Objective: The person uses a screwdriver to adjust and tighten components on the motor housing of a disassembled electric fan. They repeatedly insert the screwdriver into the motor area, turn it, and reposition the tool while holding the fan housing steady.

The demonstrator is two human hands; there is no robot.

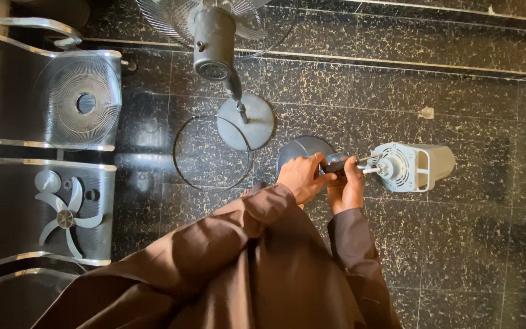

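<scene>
You are looking straight down at a dark speckled stone floor [458, 244], your brown sleeves filling the lower middle of the view. Your left hand [301, 176] is wrapped around the dark neck of a stand fan, just above its round grey base [296, 149] on the floor. Your right hand [347, 186] is closed on the same neck just beside the left, nearest the pale grey motor housing [412, 167], which lies on its side to the right with its bare shaft pointing toward your hands. Beyond your hands stands a second, assembled fan [214, 42] on its own round base, with a loose wire ring [211, 152] lying around that base. On the left, seats hold a round fan grille [80, 100] and a three-bladed fan blade [65, 216]
</scene>
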